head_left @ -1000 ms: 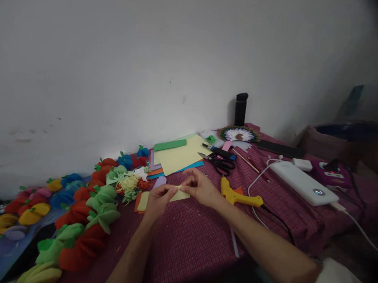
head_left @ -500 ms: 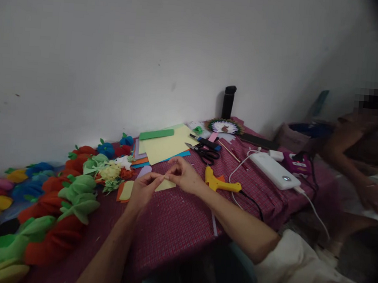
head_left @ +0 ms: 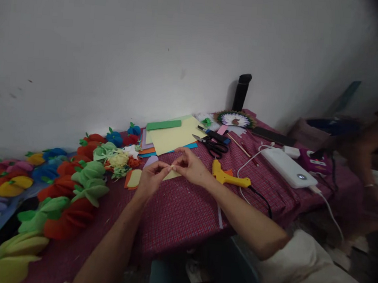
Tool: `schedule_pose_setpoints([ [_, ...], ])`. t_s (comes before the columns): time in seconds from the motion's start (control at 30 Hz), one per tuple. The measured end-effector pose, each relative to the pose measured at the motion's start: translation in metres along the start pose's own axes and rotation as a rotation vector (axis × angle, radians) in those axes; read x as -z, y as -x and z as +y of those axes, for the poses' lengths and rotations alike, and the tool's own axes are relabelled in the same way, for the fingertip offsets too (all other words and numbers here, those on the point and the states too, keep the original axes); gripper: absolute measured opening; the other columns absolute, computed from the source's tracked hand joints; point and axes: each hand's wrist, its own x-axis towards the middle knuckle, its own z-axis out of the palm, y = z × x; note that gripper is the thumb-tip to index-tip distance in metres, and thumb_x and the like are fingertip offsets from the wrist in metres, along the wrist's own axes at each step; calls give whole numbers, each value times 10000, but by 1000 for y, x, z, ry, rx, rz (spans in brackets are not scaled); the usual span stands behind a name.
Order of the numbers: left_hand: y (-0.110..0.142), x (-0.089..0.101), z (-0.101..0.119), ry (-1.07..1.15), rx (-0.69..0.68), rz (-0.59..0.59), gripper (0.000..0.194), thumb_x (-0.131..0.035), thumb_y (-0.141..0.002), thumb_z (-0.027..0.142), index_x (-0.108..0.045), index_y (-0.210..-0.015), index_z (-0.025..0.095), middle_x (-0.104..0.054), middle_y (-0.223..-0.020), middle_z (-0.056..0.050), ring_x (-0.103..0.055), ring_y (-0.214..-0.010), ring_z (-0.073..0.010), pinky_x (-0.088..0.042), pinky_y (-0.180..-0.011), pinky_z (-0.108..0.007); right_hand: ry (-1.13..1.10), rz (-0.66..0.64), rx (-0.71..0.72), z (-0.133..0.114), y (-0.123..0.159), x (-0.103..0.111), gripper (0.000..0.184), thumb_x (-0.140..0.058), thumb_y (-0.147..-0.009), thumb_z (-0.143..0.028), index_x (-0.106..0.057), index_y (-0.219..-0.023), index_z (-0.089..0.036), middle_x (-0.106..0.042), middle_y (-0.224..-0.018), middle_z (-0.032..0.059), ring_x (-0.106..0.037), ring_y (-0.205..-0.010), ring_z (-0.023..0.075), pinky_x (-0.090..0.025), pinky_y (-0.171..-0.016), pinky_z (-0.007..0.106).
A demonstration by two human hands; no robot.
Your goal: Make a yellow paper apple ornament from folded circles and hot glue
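Both my hands meet over the near part of the table, fingertips pinched together. Between the fingers of my left hand (head_left: 153,176) and my right hand (head_left: 190,167) is a small pale yellow piece of paper (head_left: 172,174), mostly covered by the fingers. Left of my left hand lie small cut pieces in pale yellow (head_left: 135,178) and orange, with a lilac piece (head_left: 151,161) behind. A yellow glue gun (head_left: 227,176) rests to the right of my right hand. Black-handled scissors (head_left: 213,147) lie beyond, beside a utility knife (head_left: 214,135).
Several colourful pumpkin-like craft pieces (head_left: 68,219) crowd the left side. Coloured sheets (head_left: 176,136) lie at the back by the wall. A white power bank (head_left: 287,168) with cables, a purple power strip (head_left: 314,162) and a black bottle (head_left: 241,92) are rightward. Another person's arm (head_left: 368,151) is at far right.
The view has shifted, so the table sits further right and more craft pieces show at left. My hands remain pinched together on the small yellow piece.
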Motion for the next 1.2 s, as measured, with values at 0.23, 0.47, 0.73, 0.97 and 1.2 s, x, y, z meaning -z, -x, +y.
schedule_pose_setpoints([
  [0.23,-4,-1,-15,66,63,-38,152,-670,-636,296,-632,-694,161,-577,-643,18,-476,-575,-83,-366,-554,-195,78,-22,17,1,1,5,403,-560,-700,-127,-381,-1053,-202,-570,-728,-30,-522,-608,102,-401,-579,231],
  [0.47,-2,1,-6,4,11,-17,121,-657,-669,275,-626,-673,159,-564,-630,25,-470,-577,-75,-359,-562,-190,168,-22,74,1,1,2,358,-538,-728,-123,-389,-1042,-207,-580,-728,-37,-541,-658,107,-398,-616,234],
  [0.73,-5,-4,-9,13,70,-33,170,-656,-651,328,-611,-683,167,-577,-644,29,-484,-576,-86,-364,-560,-199,185,-2,31,4,-3,8,298,-576,-706,-118,-425,-950,-198,-576,-705,-33,-537,-650,105,-381,-583,223],
  [0.97,-1,-2,0,62,106,30,191,-674,-630,327,-603,-664,153,-546,-585,43,-456,-516,-69,-354,-511,-187,110,-50,8,6,-5,7,294,-584,-705,-134,-437,-951,-198,-567,-687,-37,-519,-624,102,-374,-559,220],
  [1.2,0,2,-3,44,103,-15,200,-686,-613,328,-635,-680,147,-548,-564,47,-448,-519,-73,-340,-507,-193,1,-65,-64,-3,-5,10,354,-607,-670,-151,-427,-972,-187,-556,-654,-46,-488,-557,91,-347,-504,210],
])
